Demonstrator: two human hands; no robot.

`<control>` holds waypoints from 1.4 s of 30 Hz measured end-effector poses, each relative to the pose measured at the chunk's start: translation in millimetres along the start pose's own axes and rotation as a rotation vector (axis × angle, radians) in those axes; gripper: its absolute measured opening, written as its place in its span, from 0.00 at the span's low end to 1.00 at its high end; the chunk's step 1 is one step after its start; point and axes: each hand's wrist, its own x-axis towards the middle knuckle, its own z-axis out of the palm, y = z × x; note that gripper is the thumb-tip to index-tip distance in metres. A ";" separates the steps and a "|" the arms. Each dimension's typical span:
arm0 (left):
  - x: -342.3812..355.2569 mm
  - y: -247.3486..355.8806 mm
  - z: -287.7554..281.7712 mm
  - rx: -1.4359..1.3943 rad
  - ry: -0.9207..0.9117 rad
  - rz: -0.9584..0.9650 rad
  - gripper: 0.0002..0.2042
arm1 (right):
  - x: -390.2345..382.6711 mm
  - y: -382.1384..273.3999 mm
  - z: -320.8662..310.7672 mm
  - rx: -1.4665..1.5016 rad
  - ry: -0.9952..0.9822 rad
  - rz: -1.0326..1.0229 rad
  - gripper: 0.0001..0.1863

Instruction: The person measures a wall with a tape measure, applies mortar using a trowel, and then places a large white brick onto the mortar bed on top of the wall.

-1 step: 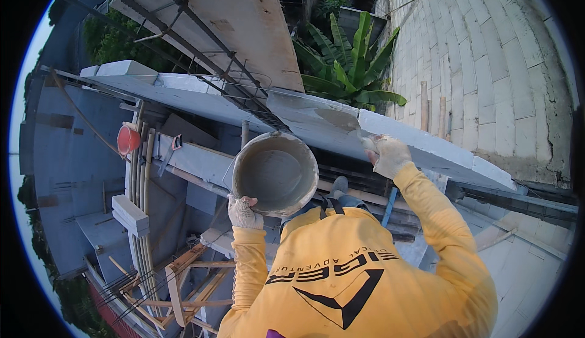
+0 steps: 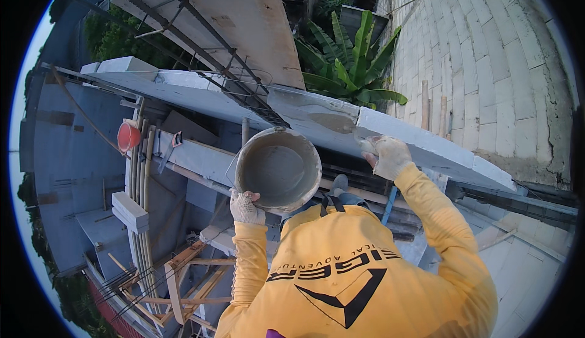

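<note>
My left hand (image 2: 246, 207), in a work glove, grips the near rim of a round grey mortar pan (image 2: 278, 167) and holds it up against the wall top. The pan has a smear of wet grey mortar inside. My right hand (image 2: 389, 155), also gloved, is closed on the handle of a trowel (image 2: 341, 121), whose blade lies on a wet mortar patch on top of the pale block wall (image 2: 426, 146). My yellow long sleeves fill the lower part of the view.
A rebar cage (image 2: 201, 51) runs along a concrete slab behind the wall. A banana plant (image 2: 353, 64) and a tall block wall (image 2: 487, 51) stand beyond. Below left are an orange-red bucket (image 2: 128, 135), a pipe bundle (image 2: 140, 204), a loose block (image 2: 129, 210) and wooden scaffolding (image 2: 183, 277).
</note>
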 end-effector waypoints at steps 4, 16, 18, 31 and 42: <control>3.5 -15.9 23.8 0.109 -0.096 -0.026 0.15 | -3.5 -42.7 -19.5 -0.118 -0.058 -0.234 0.19; 5.1 -45.6 63.2 0.054 -0.206 -0.142 0.23 | -16.2 -33.8 -4.6 0.678 -0.694 0.035 0.23; -1.2 -45.1 76.2 0.090 -0.224 -0.116 0.22 | -26.5 -19.4 4.3 0.829 -0.674 0.074 0.25; 27.8 -75.8 85.5 0.117 -0.221 -0.143 0.22 | -20.2 4.3 -1.6 0.939 -0.422 0.112 0.23; 17.4 -67.2 40.5 -0.028 -0.014 -0.186 0.17 | 38.4 46.0 11.7 0.658 -0.162 0.234 0.23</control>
